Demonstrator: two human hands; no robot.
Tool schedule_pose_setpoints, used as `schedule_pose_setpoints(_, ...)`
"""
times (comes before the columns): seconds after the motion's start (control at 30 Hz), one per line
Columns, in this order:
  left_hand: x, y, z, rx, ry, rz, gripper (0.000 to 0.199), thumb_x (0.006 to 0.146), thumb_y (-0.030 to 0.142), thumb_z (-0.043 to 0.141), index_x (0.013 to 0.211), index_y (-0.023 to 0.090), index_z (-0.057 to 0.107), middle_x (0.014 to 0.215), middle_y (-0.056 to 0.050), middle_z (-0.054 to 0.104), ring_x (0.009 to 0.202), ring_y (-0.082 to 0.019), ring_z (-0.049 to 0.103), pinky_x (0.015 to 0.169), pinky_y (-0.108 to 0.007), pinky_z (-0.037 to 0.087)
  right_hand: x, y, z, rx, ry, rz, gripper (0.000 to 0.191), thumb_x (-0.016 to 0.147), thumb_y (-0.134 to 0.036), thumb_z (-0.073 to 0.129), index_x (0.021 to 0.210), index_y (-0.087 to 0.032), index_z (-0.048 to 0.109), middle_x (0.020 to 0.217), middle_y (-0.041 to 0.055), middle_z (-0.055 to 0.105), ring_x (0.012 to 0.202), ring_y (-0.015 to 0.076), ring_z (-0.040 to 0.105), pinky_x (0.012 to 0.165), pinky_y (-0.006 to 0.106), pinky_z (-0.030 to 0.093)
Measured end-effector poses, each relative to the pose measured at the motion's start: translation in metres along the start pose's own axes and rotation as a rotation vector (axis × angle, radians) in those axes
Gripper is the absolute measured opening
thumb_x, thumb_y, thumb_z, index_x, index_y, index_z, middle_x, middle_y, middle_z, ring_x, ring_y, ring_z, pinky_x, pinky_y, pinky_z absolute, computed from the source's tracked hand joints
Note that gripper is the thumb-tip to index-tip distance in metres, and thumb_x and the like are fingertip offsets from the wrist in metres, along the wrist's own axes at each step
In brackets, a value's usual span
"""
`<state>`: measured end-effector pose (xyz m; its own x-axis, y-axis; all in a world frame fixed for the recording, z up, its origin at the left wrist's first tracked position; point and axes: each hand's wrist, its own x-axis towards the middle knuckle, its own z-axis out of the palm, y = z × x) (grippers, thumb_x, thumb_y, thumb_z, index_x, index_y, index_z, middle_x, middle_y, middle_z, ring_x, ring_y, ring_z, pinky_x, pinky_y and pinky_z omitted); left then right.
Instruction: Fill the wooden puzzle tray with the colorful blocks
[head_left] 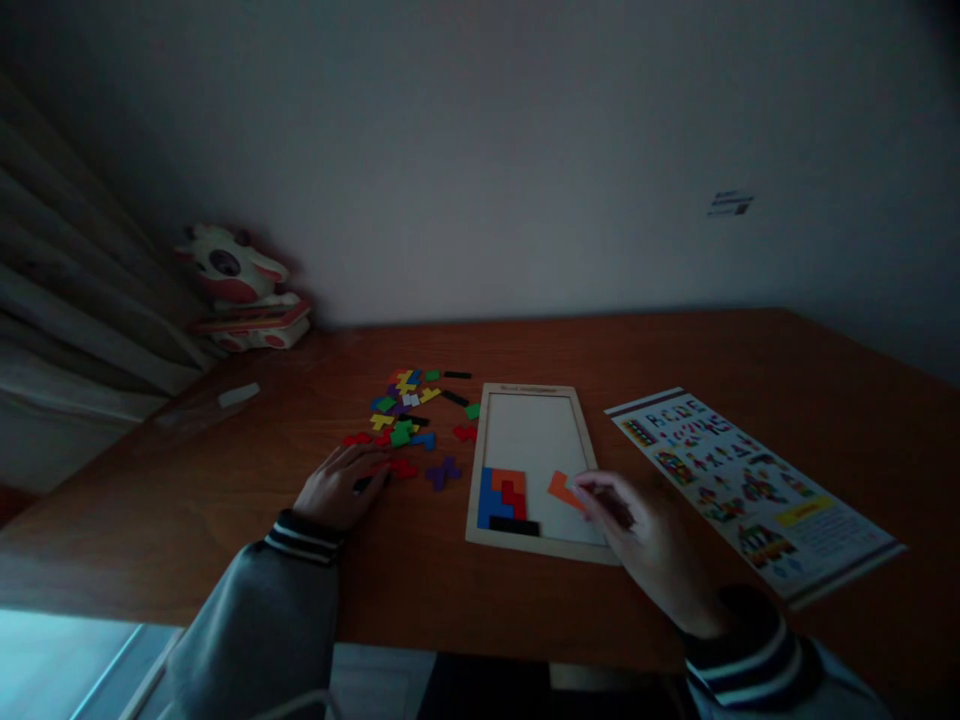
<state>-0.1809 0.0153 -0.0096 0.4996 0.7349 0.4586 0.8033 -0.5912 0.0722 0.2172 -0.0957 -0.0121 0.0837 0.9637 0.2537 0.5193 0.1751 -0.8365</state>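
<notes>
A wooden puzzle tray with a pale base lies on the table. In its lower left corner sit blue pieces, a red piece, an orange piece and a black bar. My right hand pinches another orange puzzle piece over the tray's lower right part. To the left, my left hand lies on the table with its fingers stretched out, beside a red piece. Something dark shows between its thumb and fingers, and I cannot tell what it is.
Loose coloured pieces are scattered left of the tray, with a purple piece nearest it. A printed pattern sheet lies to the right. A cow figure stands at the back left, near a curtain. Behind the table rises a wall.
</notes>
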Motion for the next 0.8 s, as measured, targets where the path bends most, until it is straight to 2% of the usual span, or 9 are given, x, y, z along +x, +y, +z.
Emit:
schedule_pose_setpoints(0.1,0.0,0.0003,0.0002,0.001,-0.012,-0.008,0.028,0.094,0.038,0.052,0.109,0.025,0.071,0.112,-0.005,0.072,0.105,-0.025,0.065,0.094,-0.043,0.055,-0.0005,0.0029,-0.0001,0.021,-0.005,0.013,0.025,0.093,-0.046,0.055,0.104,-0.025,0.064,0.085,0.0043,0.074,0.075,0.0189,0.071,0.067,0.029,0.057)
schedule_pose_setpoints(0.2,0.0003,0.001,-0.0001,-0.007,-0.008,-0.004,0.028,0.094,0.038,0.052,0.108,0.024,0.072,0.111,-0.006,0.072,0.104,-0.025,0.066,0.094,-0.042,0.055,-0.001,0.0015,0.0002,-0.028,-0.049,-0.034,0.023,0.093,-0.041,0.056,0.106,-0.025,0.064,0.091,0.0044,0.074,0.078,0.0179,0.071,0.067,0.028,0.057)
schedule_pose_setpoints(0.33,0.0005,0.0016,-0.0006,-0.006,0.013,0.014,0.028,0.094,0.037,0.052,0.107,0.023,0.072,0.11,-0.007,0.073,0.103,-0.025,0.066,0.092,-0.041,0.056,-0.0014,-0.0033,-0.0003,-0.082,-0.05,-0.088,0.023,0.093,-0.039,0.055,0.109,-0.025,0.065,0.089,0.0042,0.074,0.075,0.0169,0.069,0.065,0.027,0.056)
schedule_pose_setpoints(0.47,0.0006,0.0004,-0.0006,-0.007,0.008,0.035,0.027,0.095,0.035,0.052,0.108,0.021,0.072,0.11,-0.007,0.072,0.102,-0.025,0.067,0.091,-0.042,0.055,-0.0016,-0.0052,-0.0006,-0.164,-0.11,-0.135,0.019,0.094,-0.039,0.055,0.099,-0.025,0.066,0.086,0.0041,0.072,0.075,0.0176,0.067,0.069,0.03,0.055)
schedule_pose_setpoints(0.6,-0.0003,-0.0021,0.0007,-0.003,0.002,0.038,0.025,0.094,0.034,0.053,0.108,0.021,0.071,0.111,-0.007,0.072,0.101,-0.025,0.067,0.091,-0.044,0.055,-0.0011,-0.005,-0.0005,-0.24,-0.185,-0.193,0.015,0.094,-0.035,0.055,0.093,-0.025,0.066,0.091,0.0044,0.068,0.086,0.0198,0.065,0.078,0.034,0.053)
schedule_pose_setpoints(0.7,-0.0012,-0.0032,0.0017,-0.002,0.004,0.037,0.024,0.094,0.033,0.054,0.108,0.022,0.071,0.111,-0.007,0.072,0.102,-0.025,0.066,0.091,-0.043,0.055,-0.0007,-0.0042,-0.0011,-0.263,-0.21,-0.216,0.011,0.092,-0.032,0.058,0.092,-0.025,0.066,0.097,0.0046,0.065,0.093,0.0207,0.064,0.084,0.036,0.051)
schedule_pose_setpoints(0.8,-0.0012,-0.0025,0.0013,-0.016,0.006,0.039,0.024,0.095,0.032,0.053,0.109,0.022,0.071,0.112,-0.007,0.072,0.103,-0.025,0.066,0.091,-0.042,0.055,-0.0004,-0.0027,-0.0022,-0.244,-0.21,-0.206,0.015,0.095,-0.033,0.054,0.09,-0.025,0.065,0.095,0.0041,0.065,0.091,0.0201,0.063,0.083,0.035,0.05)
